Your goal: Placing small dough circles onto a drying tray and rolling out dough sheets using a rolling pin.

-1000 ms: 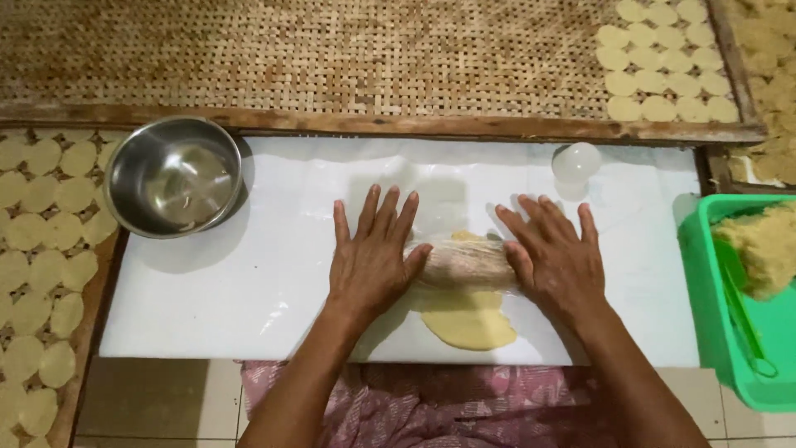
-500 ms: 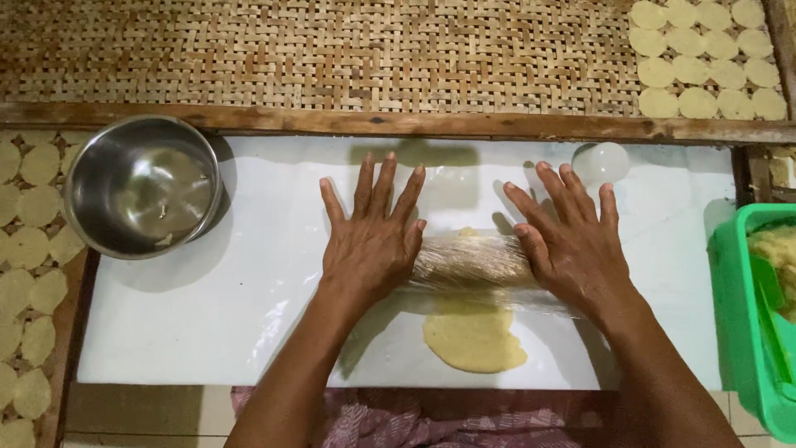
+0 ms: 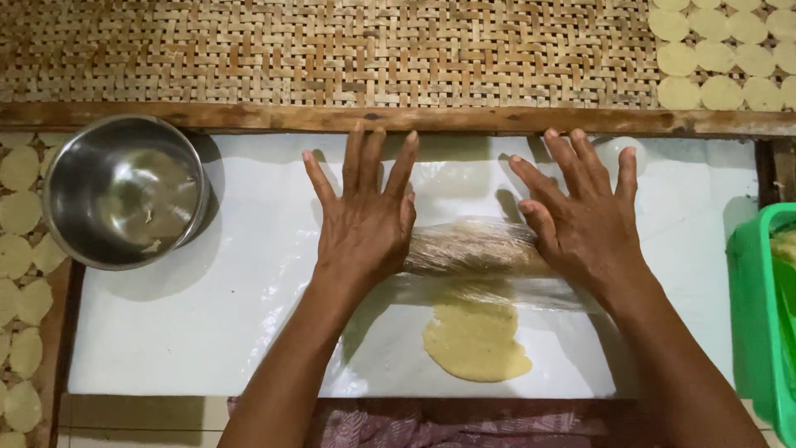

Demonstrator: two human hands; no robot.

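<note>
Dough (image 3: 477, 340) lies flattened into a pale yellow oval on the near part of the white board (image 3: 207, 332), under a clear plastic sheet (image 3: 497, 286). Just beyond it sits a plastic-wrapped roller (image 3: 473, 247), lying left to right between the two hands.

Left hand (image 3: 365, 224) presses palm-down on the roller's left end, fingers (image 3: 369, 162) spread wide and straight, pointing to the far edge; it grips nothing, only bears down. Right hand (image 3: 584, 220) does the same on the right end, fingers splayed flat, closed on nothing.

Compared with half a second ago and a second ago, both hands and the roller have travelled away from the body toward the wooden rail (image 3: 398, 119). A second ago the roller lay partly over the dough; now the whole oval shows clear on the near side, and it looks longer and thinner. To my eye that means one forward stroke is about finished and the piece is close to sheet-thin.

Left on the desk stands a steel bowl (image 3: 124, 191), empty but for a few specks. A green plastic tub (image 3: 759, 307) sits at the right edge. Round dough discs (image 3: 721, 54) are laid out on the woven bamboo mat (image 3: 332, 50) far right, with more at the left edge.
</note>
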